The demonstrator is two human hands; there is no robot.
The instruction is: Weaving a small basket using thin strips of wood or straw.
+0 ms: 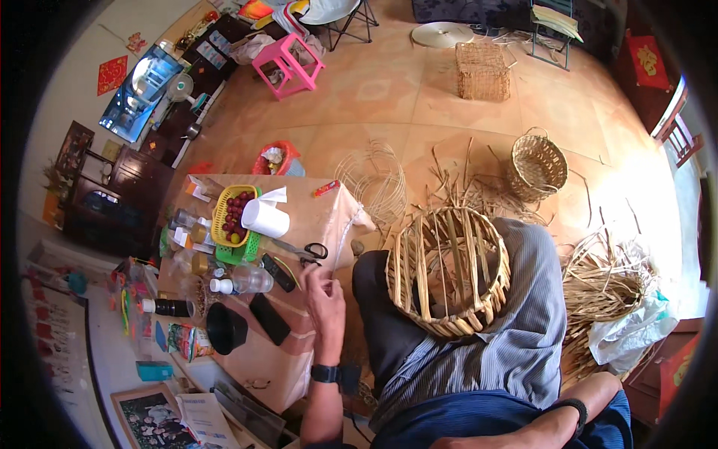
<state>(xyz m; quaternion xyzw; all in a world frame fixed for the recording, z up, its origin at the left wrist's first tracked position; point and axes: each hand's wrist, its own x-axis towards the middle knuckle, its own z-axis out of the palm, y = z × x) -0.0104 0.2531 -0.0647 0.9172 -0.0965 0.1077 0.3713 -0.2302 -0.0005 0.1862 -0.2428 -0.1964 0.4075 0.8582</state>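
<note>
Tiled floor (pixel 374 101), pink stool (pixel 288 66) toward the far left, loose straw (pixel 606 273) heaped at right. Cloth-covered table (pixel 303 217) stood at left, crowded. Yellow basket (pixel 218 224) there held dark red round fruits (pixel 238 212); black bowl (pixel 226 329) near the front, contents unclear. Red-lined bin (pixel 271 159) beyond the table held rubbish. 2 woven baskets on floor: 1 round (pixel 540 159), 1 boxy (pixel 482 71). Slatted basket (pixel 482 318) sat on the lap. Left hand (pixel 325 303), fingers bent close together, was at scissors (pixel 316 251) on table edge; grip couldn't be told. Right hand out of frame, state unknown.
</note>
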